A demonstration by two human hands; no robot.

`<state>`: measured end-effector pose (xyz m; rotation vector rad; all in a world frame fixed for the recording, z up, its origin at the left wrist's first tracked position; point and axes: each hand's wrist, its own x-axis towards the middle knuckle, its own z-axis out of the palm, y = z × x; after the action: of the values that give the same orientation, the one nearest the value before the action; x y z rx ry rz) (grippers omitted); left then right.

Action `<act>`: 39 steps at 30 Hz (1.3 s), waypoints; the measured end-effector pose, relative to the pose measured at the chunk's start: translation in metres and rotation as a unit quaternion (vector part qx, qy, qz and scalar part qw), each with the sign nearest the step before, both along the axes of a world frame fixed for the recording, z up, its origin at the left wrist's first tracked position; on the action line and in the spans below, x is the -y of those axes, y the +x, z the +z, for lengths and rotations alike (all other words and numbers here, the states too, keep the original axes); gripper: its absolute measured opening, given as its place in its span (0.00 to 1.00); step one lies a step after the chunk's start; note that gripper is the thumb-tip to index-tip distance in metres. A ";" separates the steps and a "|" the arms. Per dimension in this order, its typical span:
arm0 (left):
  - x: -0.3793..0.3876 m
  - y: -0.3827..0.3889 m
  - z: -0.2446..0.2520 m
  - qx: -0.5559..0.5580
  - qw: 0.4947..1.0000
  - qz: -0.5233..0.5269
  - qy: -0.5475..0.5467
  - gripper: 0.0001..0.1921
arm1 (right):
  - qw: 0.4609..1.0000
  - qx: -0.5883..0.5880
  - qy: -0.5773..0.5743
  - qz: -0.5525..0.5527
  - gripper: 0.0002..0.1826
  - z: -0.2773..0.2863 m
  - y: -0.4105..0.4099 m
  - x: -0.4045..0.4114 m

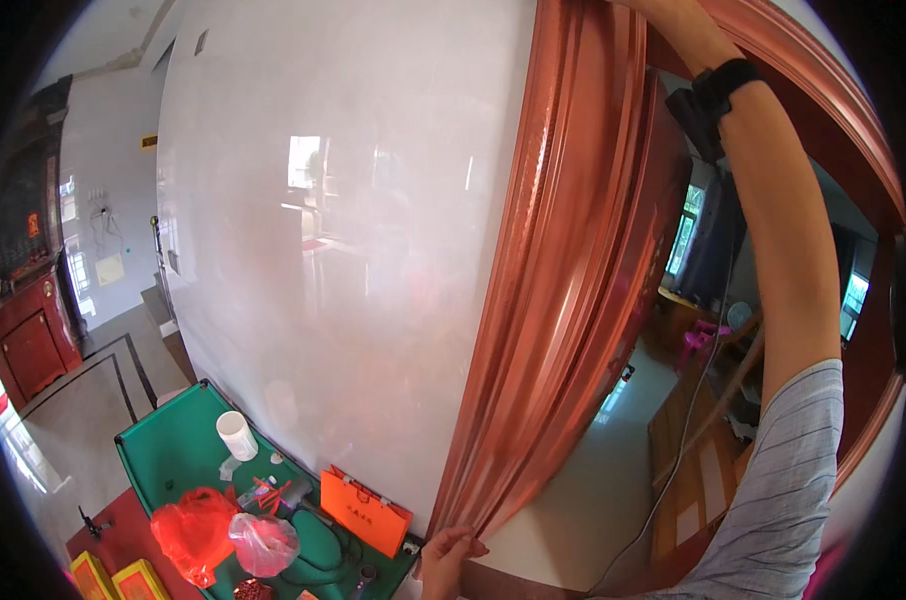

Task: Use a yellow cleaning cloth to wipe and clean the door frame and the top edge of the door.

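Observation:
My left hand [447, 561] is at the lower edge of the view, thumb and fingers drawn together against the foot of a reddish-brown door frame [550, 285]. Whether something thin is pinched between the fingertips cannot be made out. The right arm [787, 225] reaches up across the doorway, with a black strap and small black device [712, 105] at the wrist. Only the base of my right hand [667, 19] shows by the upper part of the frame; its fingers are cut off by the top edge. Left of the frame rises a glossy pale wall [348, 247].
A green-topped table [172, 442] against the wall bears an orange paper bag [365, 512], a red plastic bag [194, 532], a clear bag [264, 544] and a white cylinder [237, 435]. Through the doorway, a cable [685, 435] runs past cardboard [693, 472] and a pink chair [700, 337].

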<state>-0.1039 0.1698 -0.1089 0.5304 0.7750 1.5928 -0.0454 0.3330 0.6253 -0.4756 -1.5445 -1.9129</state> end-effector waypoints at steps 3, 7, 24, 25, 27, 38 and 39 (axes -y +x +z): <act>0.004 -0.002 0.000 0.008 1.000 -0.003 -0.008 0.09 | 0.996 0.069 0.055 -0.012 0.13 0.003 -0.001 0.000; 0.006 0.000 0.001 0.073 0.997 0.019 -0.021 0.09 | 0.987 0.110 0.079 -0.084 0.11 -0.013 -0.003 0.003; 0.004 0.004 0.011 0.029 0.999 -0.022 0.010 0.09 | 0.967 0.230 -0.106 0.037 0.06 -0.196 0.001 -0.011; 0.005 0.005 0.016 -0.007 0.999 -0.019 0.031 0.10 | 0.964 0.230 -0.130 0.017 0.05 -0.216 0.003 -0.007; 0.003 0.005 0.018 -0.005 1.000 -0.020 0.020 0.10 | 0.952 0.239 -0.189 0.000 0.07 -0.253 0.010 0.001; -0.006 -0.004 -0.005 0.015 1.000 0.011 0.020 0.10 | 0.969 0.207 -0.119 0.064 0.07 -0.193 0.007 -0.011; -0.007 -0.004 -0.002 0.014 0.999 0.011 0.026 0.10 | 0.976 0.190 -0.062 0.081 0.09 -0.166 0.009 -0.011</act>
<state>-0.1075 0.1764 -0.1113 0.5374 0.7213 1.6409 -0.0365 0.3442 0.4598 -0.0273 -1.8886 -1.8628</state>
